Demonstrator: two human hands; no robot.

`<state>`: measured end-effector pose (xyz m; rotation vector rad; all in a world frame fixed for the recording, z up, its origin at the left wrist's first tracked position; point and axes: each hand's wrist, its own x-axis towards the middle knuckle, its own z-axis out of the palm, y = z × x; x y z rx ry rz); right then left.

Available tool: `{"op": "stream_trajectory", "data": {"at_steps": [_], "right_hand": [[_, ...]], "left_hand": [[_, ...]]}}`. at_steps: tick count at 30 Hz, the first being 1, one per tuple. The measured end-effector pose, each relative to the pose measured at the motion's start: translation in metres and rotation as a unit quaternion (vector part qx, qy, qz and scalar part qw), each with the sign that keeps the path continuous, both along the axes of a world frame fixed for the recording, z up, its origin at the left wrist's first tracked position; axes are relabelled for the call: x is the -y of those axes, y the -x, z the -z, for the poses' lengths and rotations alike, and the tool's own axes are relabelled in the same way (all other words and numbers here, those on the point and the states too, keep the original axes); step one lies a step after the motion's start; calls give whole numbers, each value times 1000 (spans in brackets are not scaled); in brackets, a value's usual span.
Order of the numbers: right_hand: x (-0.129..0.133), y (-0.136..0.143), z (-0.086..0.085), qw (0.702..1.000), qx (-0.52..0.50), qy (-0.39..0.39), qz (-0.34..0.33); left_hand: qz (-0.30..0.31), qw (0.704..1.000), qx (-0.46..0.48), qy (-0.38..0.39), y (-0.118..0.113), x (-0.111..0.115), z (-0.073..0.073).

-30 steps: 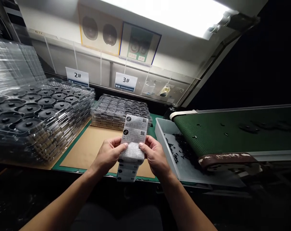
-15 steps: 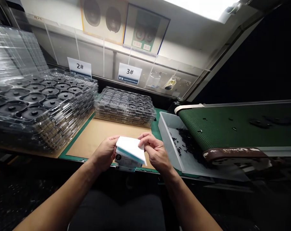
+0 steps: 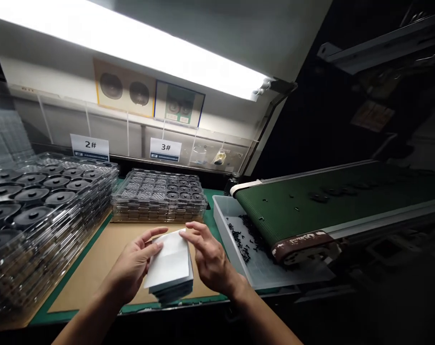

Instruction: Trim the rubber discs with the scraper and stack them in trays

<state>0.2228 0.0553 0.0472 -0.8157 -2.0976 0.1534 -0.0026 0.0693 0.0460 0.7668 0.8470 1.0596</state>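
Over the near half of the brown cardboard sheet [image 3: 91, 258], I have a stack of white paper [image 3: 170, 263] between my hands, its blank face up and its layered, darker edge showing on the side towards me. My left hand [image 3: 131, 263] grips it at the left side, thumb pressed on the top face near the far corner, forefinger stretched out past it, the other fingers mostly hidden. My right hand [image 3: 210, 258] is half curled above the sheet's right part, its fingertips touching the stack's far right corner; whether they pinch it or only rest there, I cannot tell.

The cardboard lies on a green mat [image 3: 61, 293]. Just beyond the cardboard sits a low stack of clear trays [image 3: 158, 196], and to its left rises a taller stack of trays [image 3: 57, 203] with round black parts in the top one. Right of the cardboard stands a translucent bin [image 3: 271, 275] holding small black pieces [image 3: 239, 242], and farther right a green conveyor belt [image 3: 282, 215] slants over the bin. Well beyond the cardboard, cards marked 2# [image 3: 90, 145] and 3# [image 3: 165, 147] stand along the back.
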Motion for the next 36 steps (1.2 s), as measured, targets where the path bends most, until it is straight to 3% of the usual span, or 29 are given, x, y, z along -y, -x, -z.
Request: {"op": "stream_trajectory", "data": {"at_steps": [4,8,11,16,20,28,30,33,36], "right_hand": [[-4,-4,-16,969,156,-186,51],[-16,-5,-30,951,183,-244,45],[-32,-13,-38,972,114,-194,62],[-57,-26,-39,996,18,-81,46],[-71,-25,-37,996,38,-69,36],[-100,-21,-40,986,143,-45,66],[-117,-27,-49,993,103,6,59],[-158,-51,-73,987,-86,128,34],[-218,-88,-102,965,-199,166,48]], "left_hand": [[-52,999,-3,13,-8,-17,-17],[-62,998,-1,19,-24,-30,-26],[-40,999,22,8,-31,-37,-29],[59,996,48,-54,-31,-51,-32],[23,998,22,-54,-34,-67,-31],[-4,997,-32,-69,-36,-96,-13],[1,997,-25,-70,-35,-97,-14],[5,996,-11,-86,-36,-95,-12],[11,997,-26,-74,-40,-91,14]]}}
